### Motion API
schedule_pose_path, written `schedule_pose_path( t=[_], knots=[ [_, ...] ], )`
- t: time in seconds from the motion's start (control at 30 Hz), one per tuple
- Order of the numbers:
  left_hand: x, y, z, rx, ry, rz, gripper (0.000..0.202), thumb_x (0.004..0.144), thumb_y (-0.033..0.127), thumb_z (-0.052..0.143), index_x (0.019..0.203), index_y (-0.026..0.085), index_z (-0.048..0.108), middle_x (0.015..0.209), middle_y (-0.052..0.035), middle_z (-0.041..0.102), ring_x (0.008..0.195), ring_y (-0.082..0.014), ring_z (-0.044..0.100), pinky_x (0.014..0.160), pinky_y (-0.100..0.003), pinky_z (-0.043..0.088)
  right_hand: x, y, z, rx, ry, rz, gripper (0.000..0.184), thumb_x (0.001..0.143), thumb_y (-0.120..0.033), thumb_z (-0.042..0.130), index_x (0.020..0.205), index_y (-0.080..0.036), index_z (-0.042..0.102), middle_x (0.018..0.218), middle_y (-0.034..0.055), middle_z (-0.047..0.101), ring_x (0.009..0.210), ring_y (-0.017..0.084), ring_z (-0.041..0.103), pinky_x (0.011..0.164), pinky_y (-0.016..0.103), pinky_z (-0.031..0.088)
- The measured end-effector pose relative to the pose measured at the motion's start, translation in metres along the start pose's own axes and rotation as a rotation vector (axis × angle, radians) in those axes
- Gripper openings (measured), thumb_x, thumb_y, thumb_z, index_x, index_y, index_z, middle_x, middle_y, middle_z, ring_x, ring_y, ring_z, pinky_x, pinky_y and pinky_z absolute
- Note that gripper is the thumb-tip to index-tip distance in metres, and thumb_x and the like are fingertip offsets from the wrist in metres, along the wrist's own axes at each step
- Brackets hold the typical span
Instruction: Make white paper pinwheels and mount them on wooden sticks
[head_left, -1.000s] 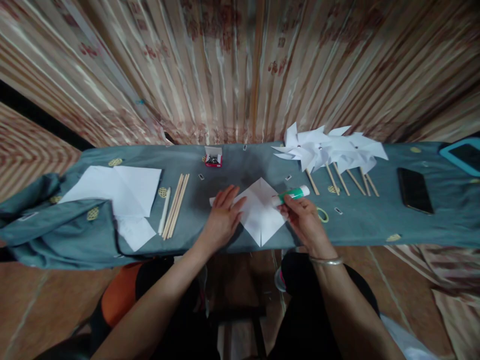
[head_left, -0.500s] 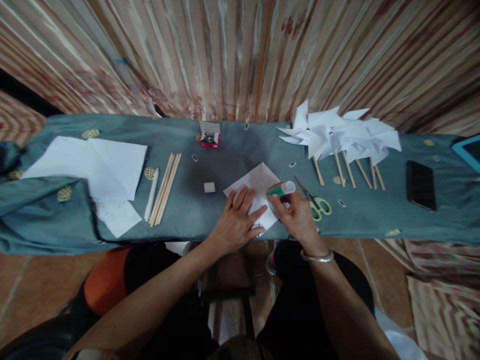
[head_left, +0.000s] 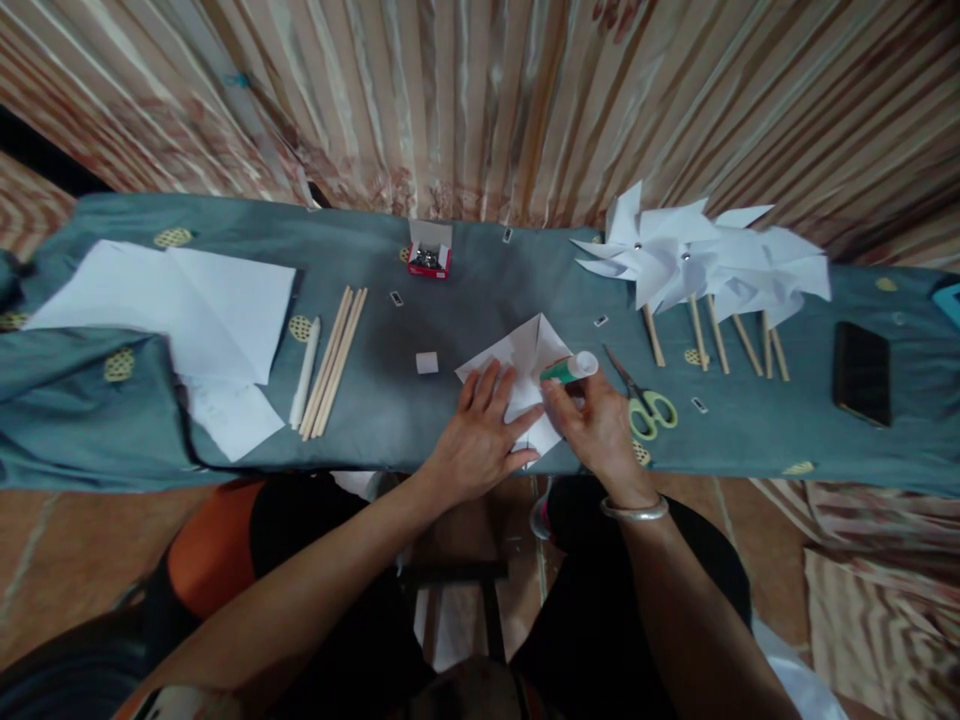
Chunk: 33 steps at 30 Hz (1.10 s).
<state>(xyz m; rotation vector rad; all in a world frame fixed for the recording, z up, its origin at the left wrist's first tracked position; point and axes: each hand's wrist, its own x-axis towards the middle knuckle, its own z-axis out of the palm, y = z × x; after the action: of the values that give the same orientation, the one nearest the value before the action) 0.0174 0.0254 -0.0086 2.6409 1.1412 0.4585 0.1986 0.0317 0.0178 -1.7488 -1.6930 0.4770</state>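
Observation:
A white square of creased paper (head_left: 525, 360) lies on the teal cloth-covered table (head_left: 465, 300), near its front edge. My left hand (head_left: 480, 435) lies flat on the paper with its fingers spread, holding it down. My right hand (head_left: 596, 430) grips a green and white glue stick (head_left: 570, 369), whose lower end is on the paper's right side. A small white cap (head_left: 427, 362) lies just left of the paper.
Green-handled scissors (head_left: 645, 400) lie right of my right hand. Several white paper pinwheels on sticks (head_left: 697, 265) and a black phone (head_left: 861, 372) are at the right. Wooden sticks (head_left: 334, 360), a white pen (head_left: 305, 372) and white sheets (head_left: 195, 320) lie left. A small red box (head_left: 428, 258) stands behind.
My left hand has slid further onto the paper. The glue stick has tilted more upright and moved over the paper. The camera has shifted, showing the cap and scissors.

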Motion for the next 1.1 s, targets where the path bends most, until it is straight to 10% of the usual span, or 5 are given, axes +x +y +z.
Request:
schedule_pose_path(
  t=[1.1],
  knots=[
    [0.001, 0.004, -0.006, 0.0, -0.024, -0.022, 0.057, 0.086, 0.055, 0.06, 0.135, 0.026, 0.054, 0.157, -0.0157, 0.033, 0.148, -0.0402, 0.023, 0.115, -0.064, 0.025, 0.007, -0.012, 0.003, -0.025, -0.057, -0.023, 0.036, 0.089, -0.055, 0.054, 0.096, -0.02, 0.061, 0.075, 0.006, 0.071, 0.066, 0.022, 0.066, 0.059, 0.032, 0.048]
  ],
)
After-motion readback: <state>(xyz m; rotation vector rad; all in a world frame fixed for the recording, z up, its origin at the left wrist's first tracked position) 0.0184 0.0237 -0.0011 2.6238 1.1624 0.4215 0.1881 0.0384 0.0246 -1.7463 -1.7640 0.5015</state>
